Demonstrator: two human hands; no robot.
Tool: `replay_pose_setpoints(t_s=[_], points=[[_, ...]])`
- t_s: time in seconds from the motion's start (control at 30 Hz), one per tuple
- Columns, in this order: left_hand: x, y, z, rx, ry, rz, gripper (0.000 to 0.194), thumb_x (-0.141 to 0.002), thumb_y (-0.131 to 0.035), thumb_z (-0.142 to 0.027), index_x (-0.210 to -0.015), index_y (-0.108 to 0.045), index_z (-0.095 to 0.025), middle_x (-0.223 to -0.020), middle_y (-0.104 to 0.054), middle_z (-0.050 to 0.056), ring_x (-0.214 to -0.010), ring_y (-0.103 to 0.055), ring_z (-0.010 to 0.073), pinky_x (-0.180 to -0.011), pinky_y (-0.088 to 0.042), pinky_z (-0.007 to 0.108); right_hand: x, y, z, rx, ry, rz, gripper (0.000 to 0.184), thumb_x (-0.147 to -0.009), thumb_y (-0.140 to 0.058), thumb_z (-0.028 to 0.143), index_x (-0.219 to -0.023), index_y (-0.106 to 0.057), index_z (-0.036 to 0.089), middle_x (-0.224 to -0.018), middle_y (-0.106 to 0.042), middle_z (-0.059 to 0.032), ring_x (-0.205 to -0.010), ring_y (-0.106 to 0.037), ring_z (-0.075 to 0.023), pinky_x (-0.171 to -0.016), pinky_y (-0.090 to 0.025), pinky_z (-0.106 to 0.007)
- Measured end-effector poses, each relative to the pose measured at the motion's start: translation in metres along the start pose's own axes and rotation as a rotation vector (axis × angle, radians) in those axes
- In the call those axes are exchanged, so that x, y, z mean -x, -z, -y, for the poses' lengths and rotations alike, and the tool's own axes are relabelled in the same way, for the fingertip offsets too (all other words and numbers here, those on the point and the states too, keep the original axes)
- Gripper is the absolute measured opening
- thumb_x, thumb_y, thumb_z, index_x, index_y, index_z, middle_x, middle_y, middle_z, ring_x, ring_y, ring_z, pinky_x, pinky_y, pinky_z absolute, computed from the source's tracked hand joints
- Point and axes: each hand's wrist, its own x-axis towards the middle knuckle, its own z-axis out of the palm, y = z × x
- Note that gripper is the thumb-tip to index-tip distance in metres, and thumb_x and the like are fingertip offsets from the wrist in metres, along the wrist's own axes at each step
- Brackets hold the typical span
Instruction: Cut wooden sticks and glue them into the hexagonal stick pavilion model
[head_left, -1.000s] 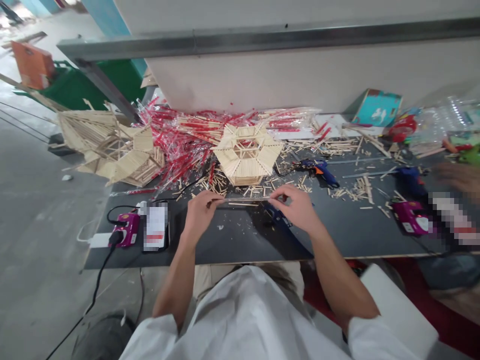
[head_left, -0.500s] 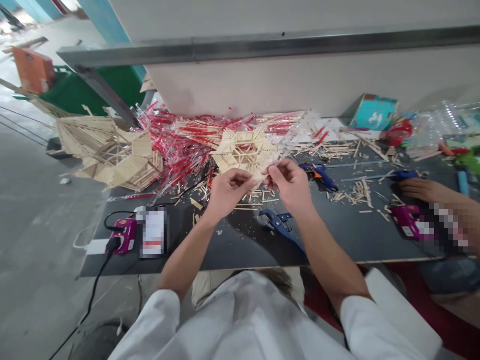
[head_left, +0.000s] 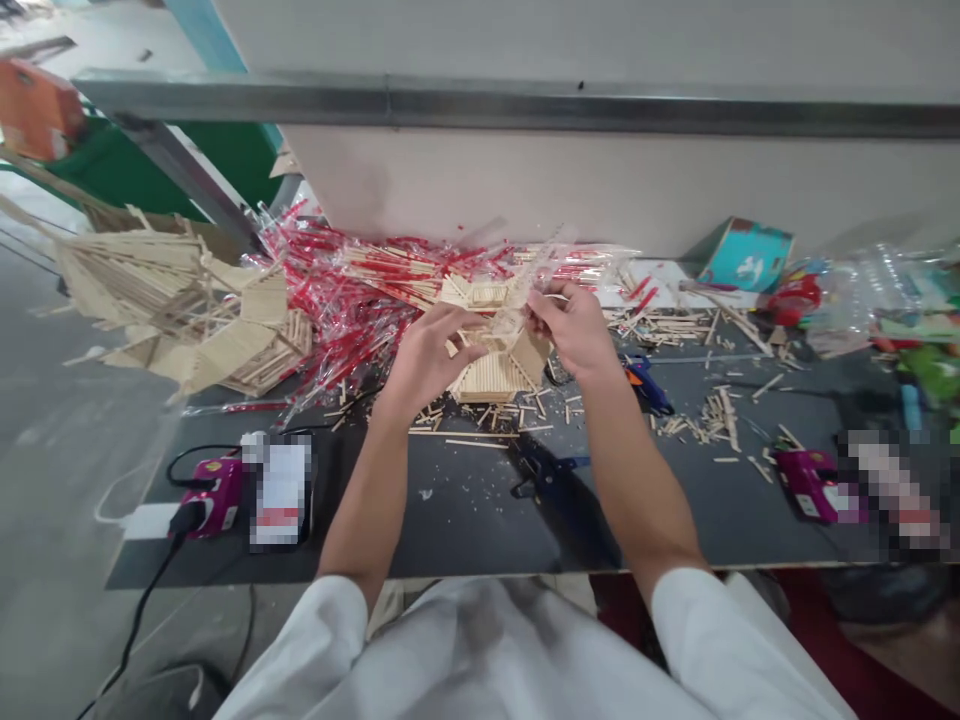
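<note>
My right hand pinches a clear plastic ruler, which is blurred and stands tilted over the star-shaped stick model. Pale thin sticks laid side by side make up the model's panels. My left hand is beside the model's left side, thumb and fingers apart and nothing gripped. Whether its fingertips touch the model I cannot tell. Below the model lies a dark blue cutter tool, partly in shadow. Just right of my right forearm rests a blue glue gun.
A larger stick model stands at the left beside red-and-clear plastic wrappers. Loose stick pieces litter the table. A purple power adapter with cables and a phone lie front left. A teal box leans at the back.
My left hand has let go and moved left, away from my right hand. My right hand has lifted the ruler slightly to a steeper tilt. The co-worker's hand at the right has left view.
</note>
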Motion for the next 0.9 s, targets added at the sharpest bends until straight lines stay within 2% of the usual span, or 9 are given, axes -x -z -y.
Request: replay_pose_setpoints(t_s=[0.13, 0.23, 0.37, 0.5, 0.63, 0.77, 0.9], points=[[-0.001, -0.003, 0.01, -0.03, -0.05, -0.031, 0.026, -0.096, -0.077, -0.044, -0.116, -0.08, -0.027, -0.115, -0.072, 0.006, -0.085, -0.067, 0.013, -0.07, -0.057, 0.025, 0.004, -0.002, -0.003, 0.044, 0.051, -0.01, 0.045, -0.073, -0.086, 0.056, -0.09, -0.059, 0.024, -0.071, -0.065, 0.0005, -0.055, -0.054, -0.0115, -0.051, -0.041, -0.031], [-0.001, -0.002, 0.016, -0.018, -0.081, -0.048, 0.021, -0.096, -0.078, -0.04, -0.111, -0.081, -0.026, -0.113, -0.073, 0.005, -0.089, -0.068, 0.0135, -0.071, -0.056, 0.025, 0.006, -0.005, -0.003, 0.109, 0.075, -0.008, 0.046, -0.073, -0.086, 0.057, -0.096, -0.063, 0.023, -0.072, -0.067, 0.0009, -0.055, -0.057, -0.0128, -0.054, -0.045, -0.032], [-0.002, -0.002, 0.016, 0.015, -0.125, -0.055, 0.011, -0.096, -0.079, -0.03, -0.105, -0.082, -0.025, -0.109, -0.073, 0.004, -0.095, -0.07, 0.0137, -0.07, -0.054, 0.024, 0.009, -0.011, -0.004, 0.22, 0.143, -0.1, 0.042, -0.077, -0.082, 0.051, -0.101, -0.061, 0.024, -0.071, -0.067, 0.0017, -0.057, -0.061, -0.015, -0.059, -0.049, -0.035], [-0.003, -0.003, 0.013, 0.009, -0.139, -0.083, 0.007, -0.095, -0.079, -0.027, -0.102, -0.082, -0.024, -0.108, -0.074, 0.003, -0.093, -0.07, 0.013, -0.071, -0.055, 0.024, 0.011, -0.014, -0.011, 0.316, 0.27, -0.189, 0.041, -0.083, -0.077, 0.045, -0.112, -0.059, 0.023, -0.072, -0.062, 0.0033, -0.063, -0.062, -0.0163, -0.065, -0.051, -0.037], [-0.003, -0.005, 0.013, -0.01, -0.11, -0.085, 0.007, -0.097, -0.076, -0.027, -0.102, -0.082, -0.026, -0.11, -0.074, 0.003, -0.091, -0.07, 0.0131, -0.07, -0.056, 0.025, 0.013, -0.011, -0.023, 0.397, 0.338, -0.238, 0.056, -0.082, -0.079, 0.048, -0.128, -0.056, 0.026, -0.092, -0.062, -0.0004, -0.068, -0.057, -0.0154, -0.065, -0.053, -0.037], [-0.002, -0.006, 0.012, -0.036, -0.097, -0.077, 0.01, -0.1, -0.073, -0.027, -0.106, -0.081, -0.026, -0.112, -0.073, 0.004, -0.09, -0.07, 0.0135, -0.068, -0.056, 0.026, 0.014, -0.008, -0.027, 0.475, 0.326, -0.162, 0.055, -0.088, -0.074, 0.061, -0.129, -0.058, 0.028, -0.121, -0.064, -0.0094, -0.079, -0.062, -0.0181, -0.069, -0.057, -0.04], [-0.003, -0.004, 0.009, -0.062, -0.11, -0.076, 0.01, -0.099, -0.075, -0.025, -0.107, -0.08, -0.026, -0.11, -0.072, 0.004, -0.091, -0.069, 0.014, -0.066, -0.054, 0.025, 0.015, -0.007, -0.023, 0.48, 0.318, -0.089, 0.064, -0.083, -0.077, 0.067, -0.13, -0.061, 0.027, -0.139, -0.062, -0.0136, -0.101, -0.066, -0.0255, -0.075, -0.061, -0.042]])
